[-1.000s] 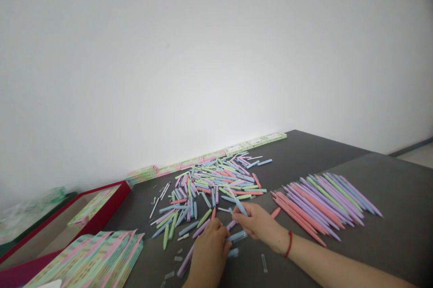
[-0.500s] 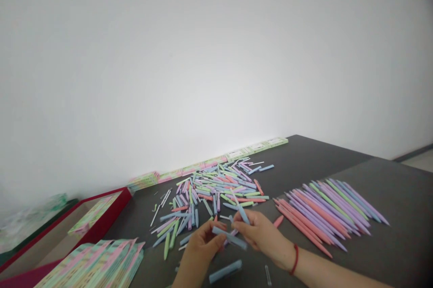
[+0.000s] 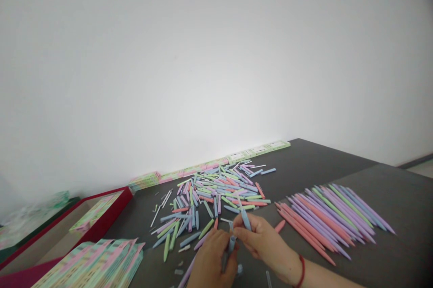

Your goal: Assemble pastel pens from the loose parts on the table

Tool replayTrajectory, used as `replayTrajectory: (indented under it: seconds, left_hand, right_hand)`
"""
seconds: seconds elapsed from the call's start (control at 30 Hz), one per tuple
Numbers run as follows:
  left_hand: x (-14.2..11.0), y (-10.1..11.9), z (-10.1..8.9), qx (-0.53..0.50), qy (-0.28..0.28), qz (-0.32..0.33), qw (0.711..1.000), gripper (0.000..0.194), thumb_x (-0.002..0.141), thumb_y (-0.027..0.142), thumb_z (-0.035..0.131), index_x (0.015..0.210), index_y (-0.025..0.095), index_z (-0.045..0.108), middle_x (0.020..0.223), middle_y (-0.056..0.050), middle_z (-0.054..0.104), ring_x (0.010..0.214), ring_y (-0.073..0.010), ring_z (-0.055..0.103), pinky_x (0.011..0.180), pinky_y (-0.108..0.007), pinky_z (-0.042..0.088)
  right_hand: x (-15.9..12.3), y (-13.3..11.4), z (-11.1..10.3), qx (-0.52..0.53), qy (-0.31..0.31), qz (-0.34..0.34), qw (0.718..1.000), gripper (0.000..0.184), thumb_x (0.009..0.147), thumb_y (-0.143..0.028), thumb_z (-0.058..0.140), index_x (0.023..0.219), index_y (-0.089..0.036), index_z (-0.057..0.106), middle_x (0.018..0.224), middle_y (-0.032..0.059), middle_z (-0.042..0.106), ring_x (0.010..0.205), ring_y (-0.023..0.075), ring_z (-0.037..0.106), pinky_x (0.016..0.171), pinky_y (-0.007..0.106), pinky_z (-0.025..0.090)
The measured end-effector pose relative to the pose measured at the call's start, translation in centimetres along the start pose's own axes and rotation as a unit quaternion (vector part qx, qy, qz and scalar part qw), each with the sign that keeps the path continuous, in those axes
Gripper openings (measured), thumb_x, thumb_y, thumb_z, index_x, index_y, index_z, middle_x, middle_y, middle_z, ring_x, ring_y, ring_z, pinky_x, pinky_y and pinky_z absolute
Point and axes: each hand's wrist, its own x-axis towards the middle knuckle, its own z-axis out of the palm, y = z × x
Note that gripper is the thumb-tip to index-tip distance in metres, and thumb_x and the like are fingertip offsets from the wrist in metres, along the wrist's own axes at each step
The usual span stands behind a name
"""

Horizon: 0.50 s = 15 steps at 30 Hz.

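Note:
Blue plastic pen parts are in both of my hands, just in front of a heap of loose pen parts (image 3: 219, 184). My left hand (image 3: 211, 258) is closed round a blue pen part (image 3: 232, 243), much of it hidden by the fingers. My right hand (image 3: 267, 240), with a red cord on its wrist, pinches a blue pen piece (image 3: 246, 219) whose thin pale end points up and away. The fingertips of both hands are close together; whether the two parts touch, I cannot make out. A purple pen part (image 3: 186, 274) lies beside my left hand.
On the right lies a row of finished-looking pens (image 3: 331, 216) in purple, coral, green and blue. At the left are a red-edged box (image 3: 115, 206) and a fan of printed packets (image 3: 98, 263). Flat printed boxes (image 3: 238, 157) line the wall. A clear strip (image 3: 268, 279) lies near my right wrist.
My left hand has turned palm-down over its blue part, which pointed sideways before and now stands steeper. My right hand has barely moved. The view has shifted slightly.

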Motion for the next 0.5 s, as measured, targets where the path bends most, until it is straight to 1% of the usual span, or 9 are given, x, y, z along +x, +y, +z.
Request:
replayTrajectory:
  seconds: [0.07, 0.17, 0.23, 0.3, 0.4, 0.5]
  left_hand:
    - [0.0, -0.2, 0.0, 0.013, -0.012, 0.012, 1.0, 0.016, 0.082, 0.014, 0.04, 0.084, 0.018, 0.056, 0.085, -0.008, 0.061, 0.084, -0.0226, 0.056, 0.081, -0.036, 0.041]
    - [0.0, -0.4, 0.3, -0.028, -0.017, -0.003, 0.999, 0.015, 0.082, 0.015, 0.042, 0.087, 0.018, 0.056, 0.088, -0.008, 0.061, 0.086, -0.022, 0.056, 0.082, -0.035, 0.042]
    - [-0.1, -0.5, 0.5, -0.067, -0.022, -0.027, 0.997, 0.013, 0.084, 0.017, 0.042, 0.083, 0.018, 0.055, 0.084, -0.006, 0.06, 0.082, -0.0203, 0.055, 0.078, -0.033, 0.043]
    - [-0.1, -0.8, 0.7, -0.108, -0.026, -0.046, 0.993, 0.011, 0.084, 0.019, 0.044, 0.084, 0.018, 0.055, 0.083, -0.005, 0.058, 0.079, -0.019, 0.054, 0.074, -0.031, 0.043]
    - [-0.1, -1.4, 1.0, -0.17, -0.019, -0.06, 0.984, 0.015, 0.083, 0.02, 0.046, 0.094, 0.019, 0.056, 0.091, -0.004, 0.06, 0.082, -0.0186, 0.053, 0.073, -0.03, 0.042]
    - [-0.2, -2.0, 1.3, -0.18, -0.022, -0.069, 0.981, 0.016, 0.086, 0.025, 0.044, 0.094, 0.019, 0.057, 0.09, -0.005, 0.06, 0.08, -0.0184, 0.052, 0.072, -0.031, 0.041]
  right_hand:
    - [0.0, 0.1, 0.1, 0.019, 0.002, 0.005, 1.0, 0.026, 0.072, -0.043, 0.062, 0.073, -0.019, 0.053, 0.041, -0.0119, 0.036, 0.032, 0.0049, 0.021, 0.032, 0.018, 0.015]
    - [0.0, 0.4, 0.3, 0.016, 0.002, -0.003, 1.0, 0.021, 0.071, -0.038, 0.063, 0.071, -0.019, 0.054, 0.045, -0.0107, 0.039, 0.034, 0.0045, 0.022, 0.034, 0.019, 0.017]
    - [0.1, 0.6, 0.4, -0.009, 0.005, -0.018, 1.0, 0.016, 0.072, -0.033, 0.062, 0.069, -0.018, 0.056, 0.049, -0.0087, 0.043, 0.037, 0.0046, 0.026, 0.037, 0.019, 0.023]
    - [0.1, 0.8, 0.3, -0.038, 0.008, -0.038, 0.999, 0.012, 0.073, -0.028, 0.061, 0.068, -0.017, 0.059, 0.054, -0.0067, 0.048, 0.042, 0.0061, 0.035, 0.044, 0.019, 0.031]
    - [0.1, 0.8, -0.1, -0.064, -0.003, -0.061, 0.996, 0.011, 0.075, -0.026, 0.06, 0.079, -0.017, 0.066, 0.059, -0.0044, 0.054, 0.055, 0.011, 0.048, 0.056, 0.022, 0.039]
    - [-0.1, 0.1, -0.4, -0.096, -0.013, -0.074, 0.993, 0.02, 0.079, -0.028, 0.058, 0.093, -0.018, 0.067, 0.066, -0.0029, 0.06, 0.062, 0.014, 0.054, 0.062, 0.024, 0.042]
